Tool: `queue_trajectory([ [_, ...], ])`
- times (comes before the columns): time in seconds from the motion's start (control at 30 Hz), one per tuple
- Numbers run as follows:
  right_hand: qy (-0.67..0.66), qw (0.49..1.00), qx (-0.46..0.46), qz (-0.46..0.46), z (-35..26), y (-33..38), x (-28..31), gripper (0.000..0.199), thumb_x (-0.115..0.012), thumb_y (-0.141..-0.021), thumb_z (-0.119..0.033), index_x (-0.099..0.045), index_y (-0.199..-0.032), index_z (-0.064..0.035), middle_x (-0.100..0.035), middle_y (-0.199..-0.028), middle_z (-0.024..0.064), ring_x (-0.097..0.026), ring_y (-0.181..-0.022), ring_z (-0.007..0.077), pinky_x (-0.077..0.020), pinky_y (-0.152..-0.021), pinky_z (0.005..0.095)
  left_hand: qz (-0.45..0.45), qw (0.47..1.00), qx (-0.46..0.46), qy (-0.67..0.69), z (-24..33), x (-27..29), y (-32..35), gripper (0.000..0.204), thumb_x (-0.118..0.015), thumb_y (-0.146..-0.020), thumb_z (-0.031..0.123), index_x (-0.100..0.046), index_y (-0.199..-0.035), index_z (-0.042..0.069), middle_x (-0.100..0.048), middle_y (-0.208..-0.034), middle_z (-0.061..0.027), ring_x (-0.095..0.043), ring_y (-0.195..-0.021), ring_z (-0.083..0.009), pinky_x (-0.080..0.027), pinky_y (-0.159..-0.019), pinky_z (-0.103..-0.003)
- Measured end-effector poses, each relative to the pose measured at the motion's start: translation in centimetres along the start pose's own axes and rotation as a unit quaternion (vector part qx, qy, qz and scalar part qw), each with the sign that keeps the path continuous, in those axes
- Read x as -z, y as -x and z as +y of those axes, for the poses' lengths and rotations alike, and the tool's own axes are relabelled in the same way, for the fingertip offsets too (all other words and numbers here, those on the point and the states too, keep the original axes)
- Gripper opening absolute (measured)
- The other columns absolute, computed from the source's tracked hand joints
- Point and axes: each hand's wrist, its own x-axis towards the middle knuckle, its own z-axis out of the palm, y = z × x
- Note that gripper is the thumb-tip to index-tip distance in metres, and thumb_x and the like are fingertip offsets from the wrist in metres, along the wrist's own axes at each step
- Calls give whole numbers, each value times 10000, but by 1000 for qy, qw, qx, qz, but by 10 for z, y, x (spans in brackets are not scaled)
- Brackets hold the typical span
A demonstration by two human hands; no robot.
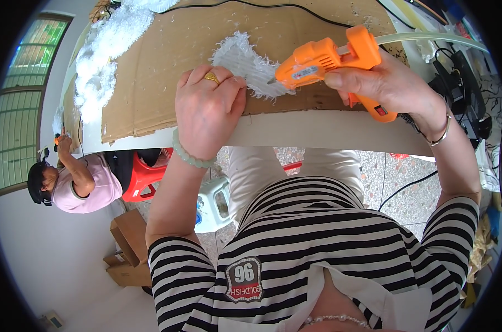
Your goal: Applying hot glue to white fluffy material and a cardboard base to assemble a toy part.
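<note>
Clearly, our right grip (381, 83) is wrapped around an orange glue gun (312, 62), its nozzle (272, 81) over the white fringed piece (241, 60) just right of our curled left grip (209, 108); whether that pinches it, we can't tell. We'd best keep it flat, skin clear.

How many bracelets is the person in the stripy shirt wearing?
2: a pale green beaded bracelet by the left hand, and a shiny metal bangle by the right hand, which holds the orange glue gun. Both wrists show, so none seem hidden.
</note>
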Motion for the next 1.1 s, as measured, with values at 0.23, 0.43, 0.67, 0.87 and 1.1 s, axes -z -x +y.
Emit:
queue_trajectory([
  [0.23,-180,980,35,82,-7,-10,-11,394,-522,-940,-388,-586,-1029,-10,-586,-782,48,-589,-726,138,-512,-664,285,-17,997,52,51,1,4,6,200,-707,-612,28,-644,-783,111,-611,-751,-12,-588,-754,-234,-448,-703,-348],
  [0.43,-334,930,116,99,4,-41,-31,399,-493,-957,-381,-550,-1091,-9,-598,-854,80,-603,-818,163,-568,-790,355,-32,996,77,25,4,3,9,260,-732,-627,52,-642,-863,115,-612,-785,-26,-584,-755,-245,-448,-695,-359],
  [0.67,-384,912,63,132,15,-51,-40,415,-507,-944,-410,-552,-1056,-13,-597,-853,78,-608,-825,164,-565,-773,344,-16,1000,16,17,0,-3,-2,143,-707,-676,46,-646,-792,104,-593,-771,-17,-571,-766,-242,-435,-690,-357],
  [0.87,-389,911,26,133,17,-49,-40,472,-538,-909,-470,-579,-999,-8,-598,-872,76,-619,-816,178,-555,-757,324,-68,997,12,37,-2,-8,-18,108,-690,-695,46,-628,-765,101,-593,-772,-24,-571,-780,-243,-431,-701,-363],
  [1.1,-382,916,-12,122,16,-46,-38,461,-538,-910,-469,-592,-977,-16,-602,-885,79,-640,-784,211,-543,-730,307,-116,992,16,49,-12,-7,-35,150,-714,-681,76,-622,-795,108,-597,-741,-23,-573,-762,-248,-432,-694,-384],
])
